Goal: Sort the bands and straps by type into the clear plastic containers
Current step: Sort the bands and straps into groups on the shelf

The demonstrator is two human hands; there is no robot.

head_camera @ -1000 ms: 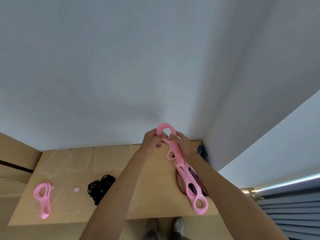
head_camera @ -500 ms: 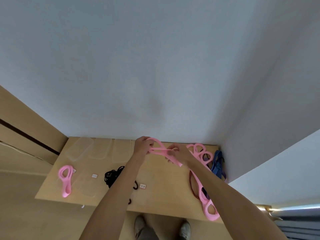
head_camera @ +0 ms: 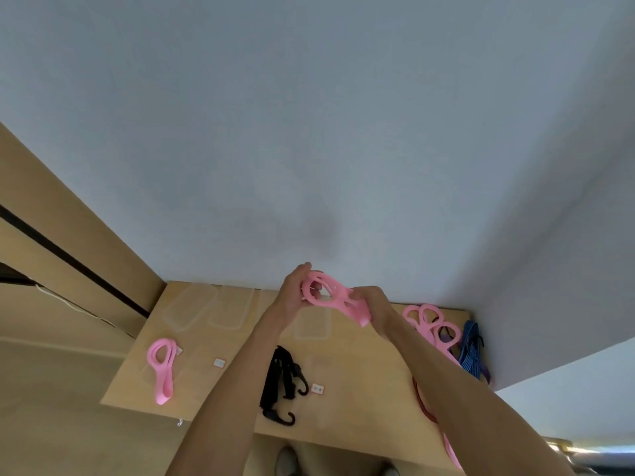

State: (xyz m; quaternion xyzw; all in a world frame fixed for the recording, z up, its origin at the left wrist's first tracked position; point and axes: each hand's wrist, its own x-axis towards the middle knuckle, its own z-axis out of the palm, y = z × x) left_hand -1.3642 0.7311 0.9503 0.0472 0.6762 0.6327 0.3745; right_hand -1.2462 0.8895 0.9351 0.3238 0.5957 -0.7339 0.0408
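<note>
Both hands, left [head_camera: 292, 297] and right [head_camera: 369, 304], grasp a folded pink strap [head_camera: 330, 297]. One pink strap [head_camera: 163, 367] boxed at 8 o'clock; pile [head_camera: 443, 334] at 3 o'clock unsorted.

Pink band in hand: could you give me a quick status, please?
Left hand and right hand both grip folded pink band. Above table. Nothing in the way.

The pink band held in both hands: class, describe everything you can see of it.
The pink band is a flat strap of soft, rubbery-looking material with oval loop openings. It is folded over on itself and held above the wooden table, touching nothing else. The left hand grips its looped end, fingers through an opening; the right hand pinches the folded end, which droops slightly.
</note>
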